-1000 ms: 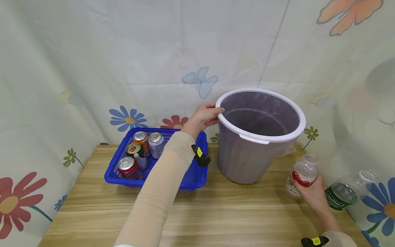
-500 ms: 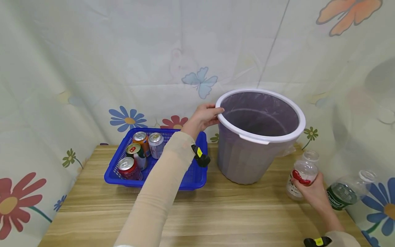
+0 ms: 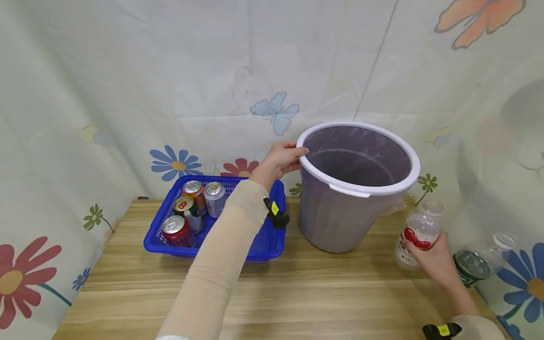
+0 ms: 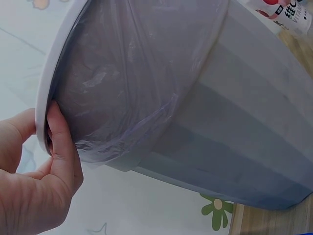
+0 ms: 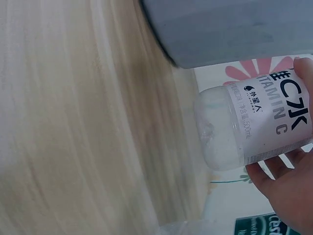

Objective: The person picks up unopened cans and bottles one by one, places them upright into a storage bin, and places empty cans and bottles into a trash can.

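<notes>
My left hand (image 3: 282, 160) pinches the white rim of a grey trash bin (image 3: 335, 217), thumb on one side and fingers on the other. In the left wrist view the left hand (image 4: 44, 166) grips that rim, and a thin plastic liner (image 4: 122, 88) hangs over the bin's outside. To the bin's right, my right hand (image 3: 433, 259) holds a clear plastic bottle (image 3: 425, 217) with a white label and red cherries. The right wrist view shows the bottle (image 5: 220, 127) between thumb and fingers, its base just off the wooden table. No cap shows on its neck.
Against the right-hand curtain stands another clear bottle (image 3: 480, 262) with a green label, tilted. On the left a blue basket (image 3: 263, 243) holds several drink cans (image 3: 178, 231) at its left side. The wooden table (image 3: 323, 297) meets a flower-printed curtain (image 3: 204, 85) behind.
The right hand and the cherry bottle have risen slightly and shifted a little to the right. The left hand and the bin have stayed in place.
</notes>
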`<move>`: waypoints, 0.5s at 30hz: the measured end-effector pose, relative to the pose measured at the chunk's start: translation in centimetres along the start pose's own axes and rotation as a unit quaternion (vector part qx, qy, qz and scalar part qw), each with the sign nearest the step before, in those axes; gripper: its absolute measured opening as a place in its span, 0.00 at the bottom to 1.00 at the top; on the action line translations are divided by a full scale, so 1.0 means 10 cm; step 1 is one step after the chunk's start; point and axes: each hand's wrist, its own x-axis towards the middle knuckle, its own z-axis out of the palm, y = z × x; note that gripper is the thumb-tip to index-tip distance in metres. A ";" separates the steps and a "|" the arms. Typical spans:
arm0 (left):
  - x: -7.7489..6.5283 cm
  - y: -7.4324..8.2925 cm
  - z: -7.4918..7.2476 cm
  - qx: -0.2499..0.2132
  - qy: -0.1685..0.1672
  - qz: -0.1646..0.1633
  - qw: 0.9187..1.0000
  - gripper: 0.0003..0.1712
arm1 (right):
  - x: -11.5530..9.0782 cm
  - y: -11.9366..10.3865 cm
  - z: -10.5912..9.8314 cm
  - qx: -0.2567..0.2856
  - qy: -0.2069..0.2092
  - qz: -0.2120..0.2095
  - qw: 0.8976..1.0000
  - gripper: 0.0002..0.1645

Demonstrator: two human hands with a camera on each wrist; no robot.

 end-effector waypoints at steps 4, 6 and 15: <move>0.00 0.00 0.00 -0.004 0.000 -0.002 1.000 0.25 | -0.01 -0.06 -0.02 0.000 -0.002 -0.006 1.000 0.56; -0.01 0.00 0.00 -0.006 0.000 -0.003 1.000 0.25 | -0.01 -0.09 -0.02 0.000 -0.004 -0.006 1.000 0.56; -0.01 0.00 0.00 -0.004 -0.003 -0.001 1.000 0.25 | -0.01 -0.22 -0.09 -0.001 -0.004 -0.016 1.000 0.55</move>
